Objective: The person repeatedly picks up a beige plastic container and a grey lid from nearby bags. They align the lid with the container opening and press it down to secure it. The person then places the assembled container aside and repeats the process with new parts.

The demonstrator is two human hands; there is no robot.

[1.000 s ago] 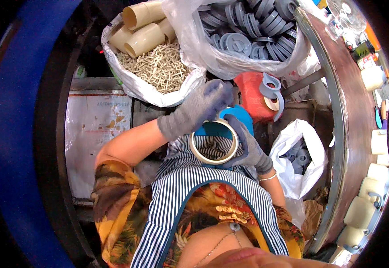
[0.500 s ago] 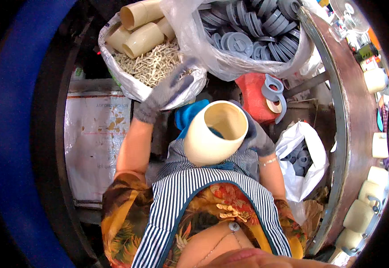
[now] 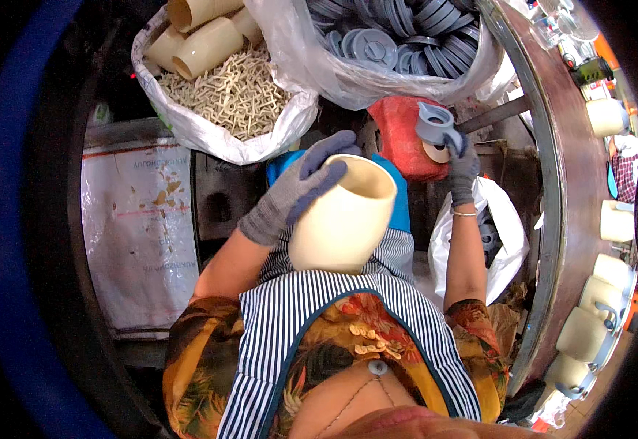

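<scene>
A cream plastic jug body [image 3: 341, 230] rests on my lap, its wide opening facing up and away from me. My gloved left hand [image 3: 301, 186] is closed on its left side, fingers over the rim. To the right, my gloved right hand [image 3: 462, 162] pinches the curved handle of a grey plastic collar with a spout [image 3: 434, 126]. That collar is over a red bundle [image 3: 404, 150], near a round cream piece [image 3: 436, 152]. The glove hides part of the handle.
Ahead stands a white sack [image 3: 220, 150] with cream tubes and small cream pegs. Beside it, a clear bag [image 3: 377, 91] holds grey lids. A white bag [image 3: 505, 245] of grey parts sits at right, by a table edge [image 3: 553, 183] with finished-looking jugs [image 3: 582, 336]. A wrapped box [image 3: 136, 249] is at left.
My left hand has come from beside the peg sack onto the jug body. My right hand has left the jug body and taken hold of the grey collar's handle.
</scene>
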